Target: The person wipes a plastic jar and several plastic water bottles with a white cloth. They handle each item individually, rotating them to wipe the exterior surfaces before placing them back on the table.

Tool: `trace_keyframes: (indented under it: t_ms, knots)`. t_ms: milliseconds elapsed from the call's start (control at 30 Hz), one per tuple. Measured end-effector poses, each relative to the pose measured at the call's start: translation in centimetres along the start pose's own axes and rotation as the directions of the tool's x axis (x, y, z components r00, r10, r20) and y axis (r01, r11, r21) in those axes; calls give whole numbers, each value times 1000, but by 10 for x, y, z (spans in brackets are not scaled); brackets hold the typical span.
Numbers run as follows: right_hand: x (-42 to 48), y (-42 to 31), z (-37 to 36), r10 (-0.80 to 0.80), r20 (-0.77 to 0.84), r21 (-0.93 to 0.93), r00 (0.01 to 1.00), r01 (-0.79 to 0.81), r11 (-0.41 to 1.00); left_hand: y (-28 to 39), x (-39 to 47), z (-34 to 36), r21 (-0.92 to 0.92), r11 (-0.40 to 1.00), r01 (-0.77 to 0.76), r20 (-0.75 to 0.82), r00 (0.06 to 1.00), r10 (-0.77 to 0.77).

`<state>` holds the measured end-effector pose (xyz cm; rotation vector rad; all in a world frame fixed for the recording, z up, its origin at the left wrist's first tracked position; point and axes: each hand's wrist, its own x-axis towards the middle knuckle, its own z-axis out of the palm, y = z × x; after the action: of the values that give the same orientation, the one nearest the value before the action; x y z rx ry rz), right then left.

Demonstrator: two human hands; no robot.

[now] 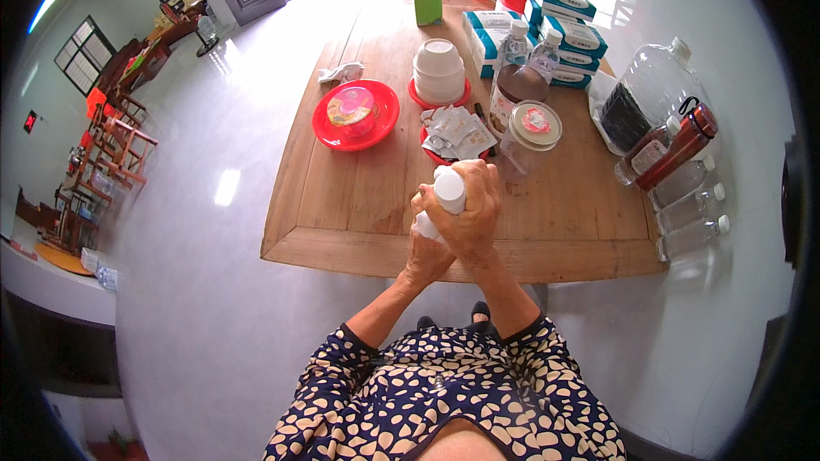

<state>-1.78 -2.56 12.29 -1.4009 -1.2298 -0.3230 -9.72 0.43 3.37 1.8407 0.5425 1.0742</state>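
Close in front of me, over the near part of a wooden table (384,218), my right hand (477,205) grips a small bottle or jar with a white cap (450,191). My left hand (426,253) is around it lower down, with white tissue or cloth (426,225) between hand and container. Most of the container's body is hidden by my fingers. Just beyond my hands lie white sachets (458,131) in a red dish. To the right of them stands a clear plastic jar (528,150) with a pale lid.
A red plate (384,131) holds a lidded tub (351,109). Behind the sachets are stacked white bowls (439,73). Tissue packs (573,38), water bottles (544,54) and a green tin (426,3) stand farther back. Along the right edge are a large jug (650,89), a red flask (679,147) and several clear bottles (692,237).
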Motion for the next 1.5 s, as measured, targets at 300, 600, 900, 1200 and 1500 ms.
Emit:
trace_keyframes:
  t_ms: [300,600,900,1200,1500]
  knots:
    - [29,30,-11,-135,591,483,795,-215,849,3,5,-28,-55,984,167,158,975,-156]
    - [-9,18,4,-55,176,223,983,14,975,-8,2,-28,-267,939,215,122,975,-189]
    - [-44,20,-28,375,87,290,923,-383,877,14,10,-19,-204,966,158,85,986,-144]
    - [24,-10,-24,-218,326,92,920,199,976,10,4,-23,-309,900,308,227,943,-244]
    - [23,-1,-7,165,291,399,942,-277,874,-3,5,-21,-259,926,274,211,952,-223]
